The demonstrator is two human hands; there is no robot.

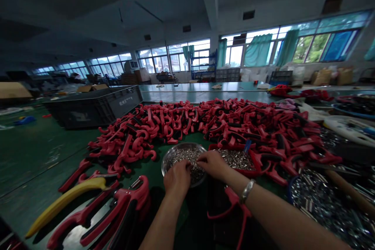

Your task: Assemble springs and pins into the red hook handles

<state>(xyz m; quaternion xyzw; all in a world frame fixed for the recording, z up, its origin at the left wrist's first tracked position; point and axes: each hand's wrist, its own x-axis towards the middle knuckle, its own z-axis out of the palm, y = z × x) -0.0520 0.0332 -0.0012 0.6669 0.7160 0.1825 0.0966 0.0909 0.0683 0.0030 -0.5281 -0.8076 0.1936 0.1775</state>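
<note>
A round metal bowl (167, 157) full of small shiny metal pins stands in front of me. Over its near left part is my left hand (177, 177), fingers pinched together down toward the pins. My right hand (215, 163) reaches in from the right, its fingertips also pinched above the bowl and close to the left ones. Whatever lies between the fingertips is too small to make out. Right of the bowl, partly behind my right hand, is a red tray (254, 168) of similar metal pins. Below my right wrist lies a red plastic handle piece (231, 197).
A wide heap of red and black plastic handles (187, 117) spreads behind the bowl. A grey crate (96, 107) stands at the back left. Near left lie a yellow banana-shaped object (67, 201) and red clamp-like tools (125, 199). A basin of shiny metal parts (319, 199) sits at right.
</note>
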